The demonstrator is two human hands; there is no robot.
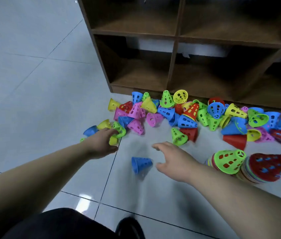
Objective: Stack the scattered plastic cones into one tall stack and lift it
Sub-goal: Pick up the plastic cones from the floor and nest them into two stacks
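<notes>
We see bare floor [153, 187] before us, with only a lone blue cone [141, 164] on it. The cone pile [188, 116] crowds against the shelf unit [174, 40]; two stacks [250, 166] block the right.

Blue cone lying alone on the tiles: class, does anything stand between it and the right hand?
Nothing visible does. The blue cone lies on its side left of the open right hand, with only bare floor tile between them.

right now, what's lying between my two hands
Head view: one blue cone lying on its side, close to the thumb of the right hand, apart from the left hand. Otherwise bare tile floor.
</notes>
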